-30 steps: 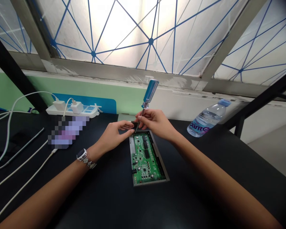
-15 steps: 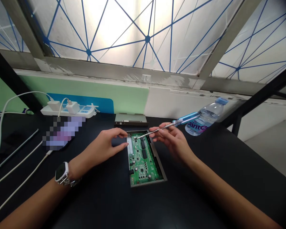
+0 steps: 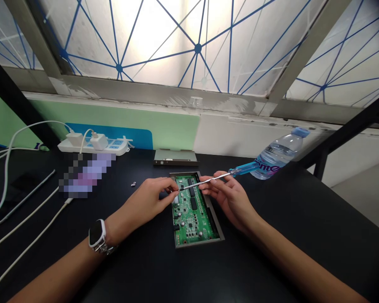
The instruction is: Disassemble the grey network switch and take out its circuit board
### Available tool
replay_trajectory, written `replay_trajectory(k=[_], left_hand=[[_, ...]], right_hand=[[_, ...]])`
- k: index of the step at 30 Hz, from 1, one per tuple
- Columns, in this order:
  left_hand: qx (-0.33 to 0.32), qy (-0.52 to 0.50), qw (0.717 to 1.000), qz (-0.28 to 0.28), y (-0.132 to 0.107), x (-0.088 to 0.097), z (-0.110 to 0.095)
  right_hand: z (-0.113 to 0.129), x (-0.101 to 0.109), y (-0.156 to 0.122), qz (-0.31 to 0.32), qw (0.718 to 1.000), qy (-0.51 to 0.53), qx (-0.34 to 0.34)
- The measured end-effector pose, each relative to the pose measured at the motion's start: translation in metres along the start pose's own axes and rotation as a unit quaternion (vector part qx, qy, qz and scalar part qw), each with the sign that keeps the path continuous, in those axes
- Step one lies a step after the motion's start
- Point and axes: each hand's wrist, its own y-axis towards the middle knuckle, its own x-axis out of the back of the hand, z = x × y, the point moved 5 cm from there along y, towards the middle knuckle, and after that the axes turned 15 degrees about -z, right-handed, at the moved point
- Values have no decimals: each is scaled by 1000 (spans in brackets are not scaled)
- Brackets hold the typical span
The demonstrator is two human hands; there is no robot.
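Note:
My right hand [image 3: 229, 193] holds a screwdriver [image 3: 244, 168] with a clear blue handle by its metal shaft. The shaft slopes down to the left, its tip above the upper left of a green circuit board [image 3: 192, 216]. The board sits in a shallow metal frame [image 3: 219, 230] lying on the table. At the screwdriver's tip, the thumb and forefinger of my left hand [image 3: 154, 193] are pinched together. What lies between them, if anything, is too small to make out. Left of that hand, a few tiny shiny metal pieces [image 3: 133, 184], perhaps screws, rest on the table.
A metal panel [image 3: 176, 156] lies behind the board. The water bottle [image 3: 279, 153] stands tilted in view behind the screwdriver handle. To the left are a power strip [image 3: 113, 147] with two plugs, white cables [image 3: 28, 229] and a blurred-out phone [image 3: 86, 174]. A clear cup [image 3: 196, 102] stands on the sill.
My left hand has moved right to the screwdriver's tip, and its open thumb and fingers have closed together. The screwdriver has tilted flatter. The tiny metal pieces have come into view.

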Motion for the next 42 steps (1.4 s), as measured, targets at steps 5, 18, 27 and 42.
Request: replay_trajectory(k=[5, 18, 27, 42], left_hand=[[-4, -10, 999, -35, -2, -3, -3], [-37, -13, 998, -50, 2, 10, -8], [-25, -31, 998, -49, -3, 3, -10], [-173, 71, 979, -82, -10, 2, -29]], right_hand=[[1, -1, -3, -2, 1000, -2, 4], [1, -1, -3, -30, 997, 66, -21], [-1, -1, -6, -32, 996, 78, -38], [-1, 0, -4, -24, 997, 55, -50]])
